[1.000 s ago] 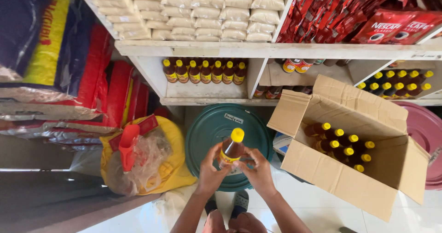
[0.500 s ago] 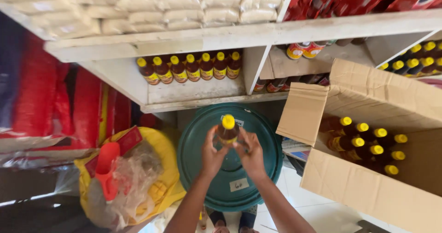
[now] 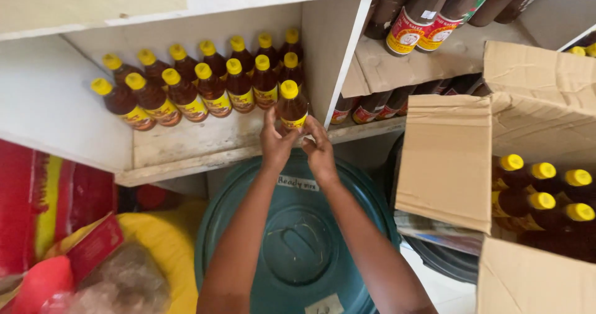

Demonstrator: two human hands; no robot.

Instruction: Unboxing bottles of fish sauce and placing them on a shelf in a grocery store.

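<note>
Both hands, left [image 3: 275,141] and right [image 3: 319,149], clasp one bottle [image 3: 292,107] from either side, now up at the shelf [image 3: 186,149] rather than over the green lid [image 3: 298,239] as a second ago. Bottle upright, near the shelf's front edge, hard by the right divider, just beside the standing rows [image 3: 205,84]. Smooth dark bodies, round yellow caps, glossy labels; rough, chipped pale board; dull creased cardboard box [image 3: 444,162] at right.

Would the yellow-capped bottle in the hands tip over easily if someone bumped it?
Probably. The bottle is tall and narrow, so a nudge could topple it. It looks full of dark liquid, so likely heavy for its size. The left hand and right hand both grip it, suggesting a smooth surface.
</note>
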